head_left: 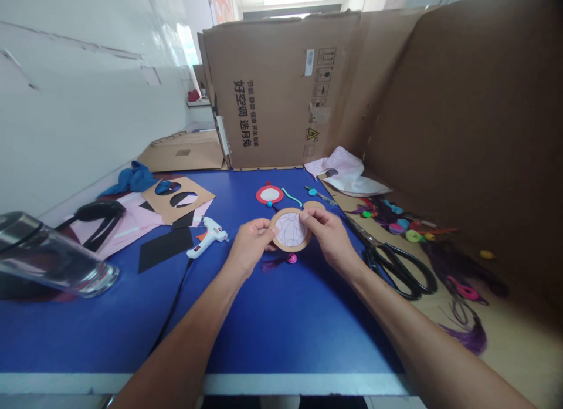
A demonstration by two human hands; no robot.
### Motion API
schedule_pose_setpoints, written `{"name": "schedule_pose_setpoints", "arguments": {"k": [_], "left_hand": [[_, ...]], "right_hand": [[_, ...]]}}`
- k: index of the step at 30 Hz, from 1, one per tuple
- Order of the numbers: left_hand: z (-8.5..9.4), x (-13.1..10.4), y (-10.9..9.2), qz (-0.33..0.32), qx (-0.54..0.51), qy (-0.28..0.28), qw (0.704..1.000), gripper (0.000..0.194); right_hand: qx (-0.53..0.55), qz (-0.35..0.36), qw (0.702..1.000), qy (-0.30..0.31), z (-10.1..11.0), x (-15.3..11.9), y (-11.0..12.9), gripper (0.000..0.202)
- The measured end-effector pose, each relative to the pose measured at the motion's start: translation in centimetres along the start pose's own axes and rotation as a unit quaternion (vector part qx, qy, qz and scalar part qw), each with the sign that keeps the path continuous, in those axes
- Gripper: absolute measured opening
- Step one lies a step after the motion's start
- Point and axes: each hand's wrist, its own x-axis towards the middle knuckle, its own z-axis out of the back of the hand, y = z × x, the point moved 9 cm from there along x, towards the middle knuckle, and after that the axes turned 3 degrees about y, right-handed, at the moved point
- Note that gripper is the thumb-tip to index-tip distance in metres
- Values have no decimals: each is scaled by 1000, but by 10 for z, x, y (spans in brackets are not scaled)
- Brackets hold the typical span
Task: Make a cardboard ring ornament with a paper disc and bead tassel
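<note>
Between my two hands is a round cardboard frame [291, 229] with a pale, line-patterned centre. My left hand [251, 244] pinches its left edge, thumb on the front. From the right, my right hand [329, 234] grips the upper right rim. Just below the frame are a pink bead [292, 258] and a purple tassel [273, 264]; whether they are attached to it I cannot tell. A second rounded cardboard piece [314, 205] shows partly behind my right fingers. Beyond the frame lie a red ring with a white centre [270, 195] and a turquoise strip [292, 198].
A white glue gun [207, 237] with a black cord lies left of my hands, near black card [165, 249] and cut-out cardboard [178, 199]. A glass bottle [57, 259] stands far left. Large black-handled scissors [398, 262] lie right; cardboard walls [281, 104] rise behind.
</note>
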Motion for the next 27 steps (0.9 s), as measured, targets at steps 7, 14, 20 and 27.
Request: {"name": "schedule_pose_setpoints", "arguments": {"k": [7,14,20,27], "left_hand": [[-2,0,2,8,-6,1,1000,29],[-2,-1,1,9,-9,3,1000,28],[-1,-1,1,10,-8,-1,1000,27],[1,-1,4,26,-11,-14,999,21]], "right_hand": [[-3,3,1000,-5,0,0,0,33],[-13,6,1000,0,0,-1,3,33],[-11,3,1000,-9,1,-2,2,33],[-5,-8,1000,-6,0,-2,-1,35]]}}
